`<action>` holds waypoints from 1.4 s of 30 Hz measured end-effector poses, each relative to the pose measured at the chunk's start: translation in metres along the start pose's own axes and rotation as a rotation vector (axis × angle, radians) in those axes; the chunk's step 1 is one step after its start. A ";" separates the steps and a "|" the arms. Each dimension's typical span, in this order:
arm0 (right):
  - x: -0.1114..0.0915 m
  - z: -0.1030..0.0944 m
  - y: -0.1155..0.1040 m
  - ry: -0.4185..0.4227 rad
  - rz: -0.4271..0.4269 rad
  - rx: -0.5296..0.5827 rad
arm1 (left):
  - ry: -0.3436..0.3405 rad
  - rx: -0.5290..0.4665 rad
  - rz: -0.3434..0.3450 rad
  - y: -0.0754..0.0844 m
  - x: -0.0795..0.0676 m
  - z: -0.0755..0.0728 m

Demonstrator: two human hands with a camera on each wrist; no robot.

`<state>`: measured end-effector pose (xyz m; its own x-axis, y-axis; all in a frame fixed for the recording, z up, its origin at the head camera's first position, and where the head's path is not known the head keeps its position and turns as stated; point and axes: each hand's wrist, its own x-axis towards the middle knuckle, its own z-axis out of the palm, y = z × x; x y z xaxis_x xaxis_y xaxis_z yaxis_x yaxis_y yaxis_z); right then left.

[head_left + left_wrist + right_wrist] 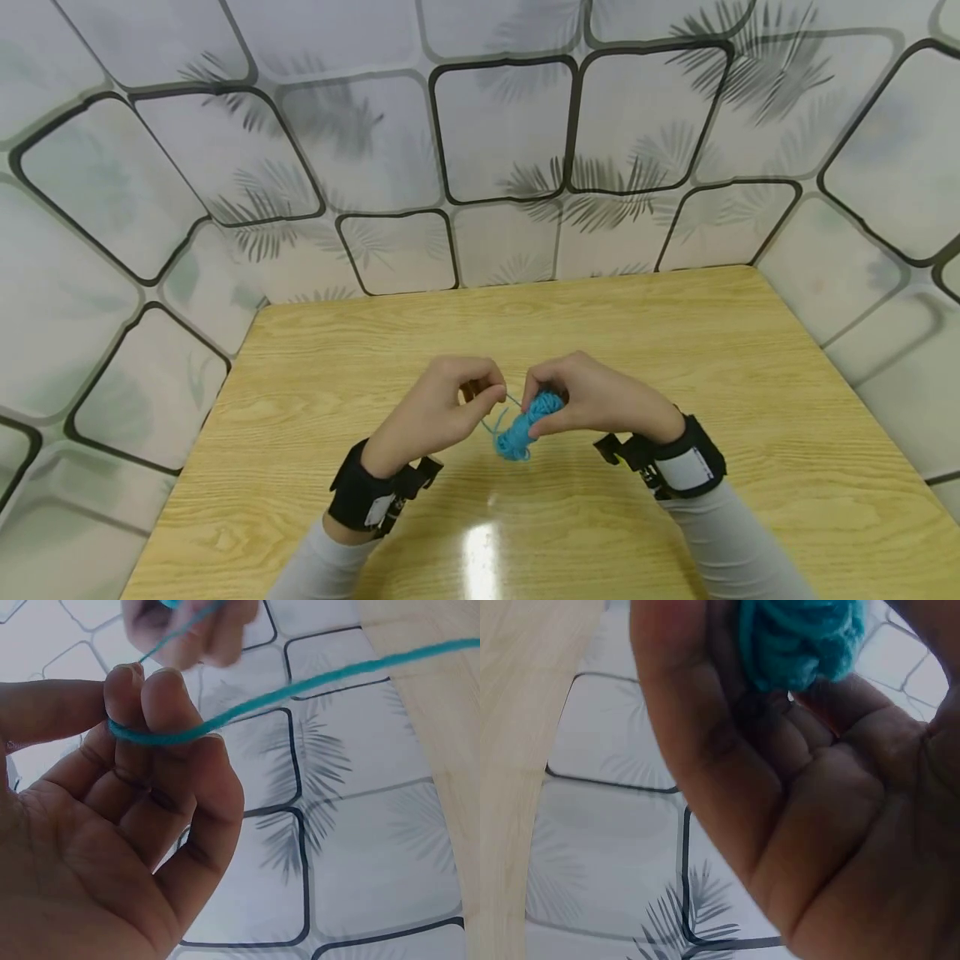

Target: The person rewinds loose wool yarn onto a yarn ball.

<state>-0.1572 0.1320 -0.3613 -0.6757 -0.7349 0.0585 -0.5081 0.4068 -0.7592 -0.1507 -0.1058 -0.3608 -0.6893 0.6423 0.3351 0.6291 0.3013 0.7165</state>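
Note:
A small bundle of blue yarn [516, 437] is gripped between the thumb and fingers of my right hand [600, 398], above the table's middle. In the right wrist view one end of the yarn bundle [802, 641] shows against the curled fingers. My left hand [442, 408] is just to the left and pinches a yarn strand [300, 688] between thumb and fingertips. From that pinch a thin length runs taut toward the right hand, while a loose end hangs beside the bundle. The left wrist view shows the strand crossing the fingers, with the other hand blurred behind.
A wooden table [360, 350] lies under both hands, with a bright glare spot near its front. Behind and at the sides hang pale curtains [502, 125] with dark rounded outlines and leaf prints. Black straps with small cameras [678, 458] sit on both wrists.

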 end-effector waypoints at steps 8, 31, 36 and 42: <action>0.003 0.001 0.001 0.165 0.086 -0.056 | -0.028 -0.018 0.046 0.013 -0.002 0.007; -0.002 -0.012 0.003 0.670 0.021 0.424 | -0.303 0.006 0.100 0.025 -0.003 0.012; -0.006 -0.016 0.001 0.570 -0.067 0.622 | -0.313 0.035 0.065 0.018 0.000 0.014; -0.010 -0.019 -0.001 0.392 -0.134 0.736 | -0.303 0.011 0.033 0.005 0.005 0.015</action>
<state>-0.1603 0.1496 -0.3486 -0.8401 -0.4546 0.2959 -0.2115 -0.2279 -0.9504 -0.1452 -0.0904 -0.3649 -0.5308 0.8325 0.1590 0.6542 0.2832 0.7013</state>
